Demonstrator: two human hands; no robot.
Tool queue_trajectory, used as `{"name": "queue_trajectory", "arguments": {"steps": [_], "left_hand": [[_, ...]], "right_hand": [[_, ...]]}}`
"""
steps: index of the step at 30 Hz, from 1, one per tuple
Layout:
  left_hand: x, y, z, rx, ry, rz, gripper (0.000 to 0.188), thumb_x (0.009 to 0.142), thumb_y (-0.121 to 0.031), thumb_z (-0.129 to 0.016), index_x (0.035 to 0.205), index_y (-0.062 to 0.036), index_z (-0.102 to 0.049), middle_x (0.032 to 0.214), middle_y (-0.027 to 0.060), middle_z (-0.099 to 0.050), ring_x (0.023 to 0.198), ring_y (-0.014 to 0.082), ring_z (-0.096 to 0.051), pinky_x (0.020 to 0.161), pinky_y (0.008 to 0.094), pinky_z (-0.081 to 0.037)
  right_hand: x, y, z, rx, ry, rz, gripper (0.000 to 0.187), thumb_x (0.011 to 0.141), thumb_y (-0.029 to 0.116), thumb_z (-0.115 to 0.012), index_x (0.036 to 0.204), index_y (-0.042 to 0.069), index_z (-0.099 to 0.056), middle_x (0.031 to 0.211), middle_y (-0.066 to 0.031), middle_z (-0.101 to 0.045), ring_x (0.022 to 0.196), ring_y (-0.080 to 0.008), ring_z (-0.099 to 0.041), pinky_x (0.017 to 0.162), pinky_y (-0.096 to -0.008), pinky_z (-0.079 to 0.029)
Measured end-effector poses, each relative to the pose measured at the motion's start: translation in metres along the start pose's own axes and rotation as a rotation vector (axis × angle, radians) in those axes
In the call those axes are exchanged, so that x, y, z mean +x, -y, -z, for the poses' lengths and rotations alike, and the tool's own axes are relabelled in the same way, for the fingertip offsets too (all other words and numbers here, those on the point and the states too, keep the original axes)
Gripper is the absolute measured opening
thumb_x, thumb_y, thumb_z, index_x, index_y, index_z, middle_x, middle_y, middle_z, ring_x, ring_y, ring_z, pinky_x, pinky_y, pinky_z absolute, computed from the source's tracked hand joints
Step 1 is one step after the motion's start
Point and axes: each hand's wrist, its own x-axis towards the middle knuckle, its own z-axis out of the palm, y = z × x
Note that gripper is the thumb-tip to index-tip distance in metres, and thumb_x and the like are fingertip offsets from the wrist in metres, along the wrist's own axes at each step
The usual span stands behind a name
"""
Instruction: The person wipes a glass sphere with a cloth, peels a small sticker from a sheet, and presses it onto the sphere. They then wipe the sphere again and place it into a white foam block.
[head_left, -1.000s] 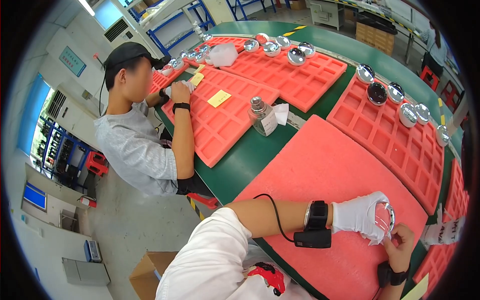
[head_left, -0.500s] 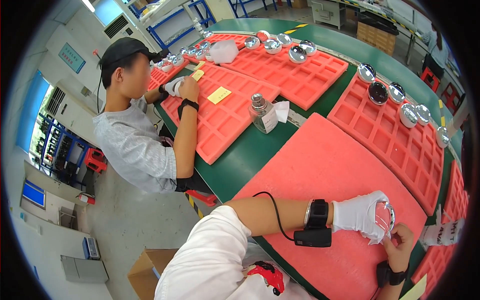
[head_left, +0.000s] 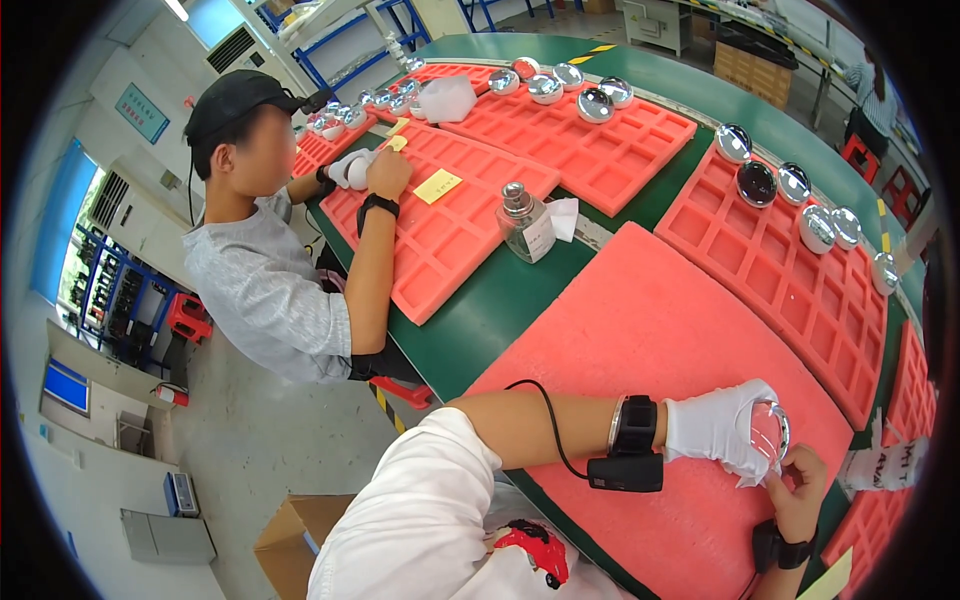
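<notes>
My left hand (head_left: 722, 430), in a white glove, is closed around a shiny, round, mirror-faced piece (head_left: 770, 432) that reflects the pink foam. My bare right hand (head_left: 800, 492) is at the piece's near edge, its thumb and forefinger pinched together. White material shows at those fingertips, but what they grip is too small to make out. Both hands are above a flat pink foam sheet (head_left: 640, 340). Black bands circle both wrists, and a small black box hangs by the left one.
Pink compartment trays (head_left: 770, 260) with several silver domes (head_left: 732, 143) lie beyond the sheet. A glass pump bottle (head_left: 524, 225) stands near a folded white tissue (head_left: 563, 218). At left, a co-worker (head_left: 270, 230) sits over another tray bearing a yellow note (head_left: 438, 186).
My hands and the round piece stay almost where they were. The co-worker's head has shifted slightly left, and their hands have moved a little over the tray.
</notes>
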Motion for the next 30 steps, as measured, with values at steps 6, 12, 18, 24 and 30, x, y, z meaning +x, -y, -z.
{"name": "queue_trajectory", "arguments": {"steps": [6,12,18,24,30], "left_hand": [[0.001,0.001,0.000,0.015,-0.001,-0.002,0.066,0.065,-0.019,-0.084,0.114,0.0006,-0.045,0.105,0.0150,-0.059,0.093,0.0193,-0.060,0.078,0.0306,-0.052],[-0.003,-0.010,0.000,-0.050,0.030,0.074,0.067,0.063,-0.019,-0.084,0.115,0.0016,-0.045,0.105,0.0149,-0.059,0.093,0.0199,-0.060,0.079,0.0314,-0.051],[0.001,0.003,0.002,0.104,-0.020,-0.025,0.068,0.063,-0.020,-0.084,0.115,0.0010,-0.046,0.106,0.0153,-0.059,0.093,0.0202,-0.060,0.078,0.0318,-0.052],[0.004,0.001,0.002,0.212,-0.029,-0.039,0.070,0.063,-0.020,-0.084,0.117,0.0001,-0.045,0.105,0.0154,-0.059,0.092,0.0205,-0.061,0.078,0.0316,-0.052],[0.004,0.002,0.002,0.141,-0.022,-0.081,0.067,0.063,-0.016,-0.085,0.115,-0.0022,-0.046,0.100,0.0134,-0.061,0.087,0.0193,-0.062,0.074,0.0313,-0.053]], "right_hand": [[0.001,0.000,0.002,-0.020,0.026,-0.009,0.022,0.063,-0.009,-0.066,0.074,0.000,-0.049,0.072,-0.0049,-0.047,0.065,-0.0130,-0.048,0.060,-0.0237,-0.038],[-0.001,-0.005,0.002,-0.009,-0.002,-0.014,0.023,0.063,-0.008,-0.067,0.075,0.000,-0.049,0.072,-0.0052,-0.048,0.065,-0.0140,-0.048,0.060,-0.0253,-0.039],[0.000,-0.003,0.003,-0.043,0.022,0.018,0.024,0.063,-0.008,-0.068,0.076,0.000,-0.049,0.071,-0.0063,-0.048,0.064,-0.0159,-0.049,0.060,-0.0263,-0.039],[0.000,-0.002,0.004,-0.084,0.030,0.054,0.023,0.063,-0.007,-0.068,0.076,0.000,-0.050,0.070,-0.0077,-0.050,0.063,-0.0174,-0.050,0.059,-0.0273,-0.039],[0.001,0.000,0.002,-0.103,0.002,0.095,0.023,0.063,-0.006,-0.069,0.076,0.000,-0.051,0.068,-0.0078,-0.050,0.062,-0.0180,-0.050,0.058,-0.0279,-0.039]]}}
